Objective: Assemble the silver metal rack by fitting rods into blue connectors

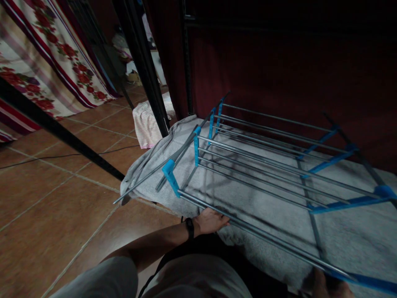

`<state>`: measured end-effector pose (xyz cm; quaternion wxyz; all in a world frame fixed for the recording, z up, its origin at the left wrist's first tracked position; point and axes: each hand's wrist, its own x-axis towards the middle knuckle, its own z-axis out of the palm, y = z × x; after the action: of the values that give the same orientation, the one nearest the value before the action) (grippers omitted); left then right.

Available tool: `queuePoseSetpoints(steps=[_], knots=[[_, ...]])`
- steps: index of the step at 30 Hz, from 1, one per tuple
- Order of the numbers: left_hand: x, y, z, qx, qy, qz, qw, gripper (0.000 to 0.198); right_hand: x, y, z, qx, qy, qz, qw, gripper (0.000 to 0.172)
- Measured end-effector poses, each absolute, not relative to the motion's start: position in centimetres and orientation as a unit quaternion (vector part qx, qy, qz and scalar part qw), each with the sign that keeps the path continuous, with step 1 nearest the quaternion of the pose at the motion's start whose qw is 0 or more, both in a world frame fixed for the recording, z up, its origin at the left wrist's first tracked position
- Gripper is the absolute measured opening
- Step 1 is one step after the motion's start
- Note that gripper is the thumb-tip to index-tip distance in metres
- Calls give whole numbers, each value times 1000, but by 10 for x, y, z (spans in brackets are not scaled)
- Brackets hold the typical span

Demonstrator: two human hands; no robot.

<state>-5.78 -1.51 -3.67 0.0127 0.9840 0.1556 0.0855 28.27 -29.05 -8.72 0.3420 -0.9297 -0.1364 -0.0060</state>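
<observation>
A metal drying rack (266,159) with grey rods and blue plastic joints lies on a grey cloth (248,186) in front of me. Its near pair of rods runs slantwise from a blue corner piece to the lower right. My left hand (212,220), with a dark band at the wrist, is closed at these near rods, its fingertips partly hidden. Farther right, my right hand (330,285) grips the rack's near side by a blue joint; it is dim and cut by the bottom edge of the view.
Black metal posts (142,62) and a slanting black bar (62,128) stand at the left. A dark red panel (279,78) rises behind the cloth. Beyond are a floral curtain (58,54), a striped cloth (149,120), and a cable (71,155) on the tiled floor (56,198).
</observation>
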Motion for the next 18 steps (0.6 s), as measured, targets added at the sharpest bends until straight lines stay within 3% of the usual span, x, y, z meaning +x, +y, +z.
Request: queuePoseSetpoints(steps=[9, 18], knots=[[-58, -14, -35, 985, 155, 67, 30, 25, 276, -288, -76, -925, -151, 15, 348, 39], [-60, -13, -39, 986, 151, 77, 12, 27, 276, -290, -78, -920, -174, -49, 346, 41]])
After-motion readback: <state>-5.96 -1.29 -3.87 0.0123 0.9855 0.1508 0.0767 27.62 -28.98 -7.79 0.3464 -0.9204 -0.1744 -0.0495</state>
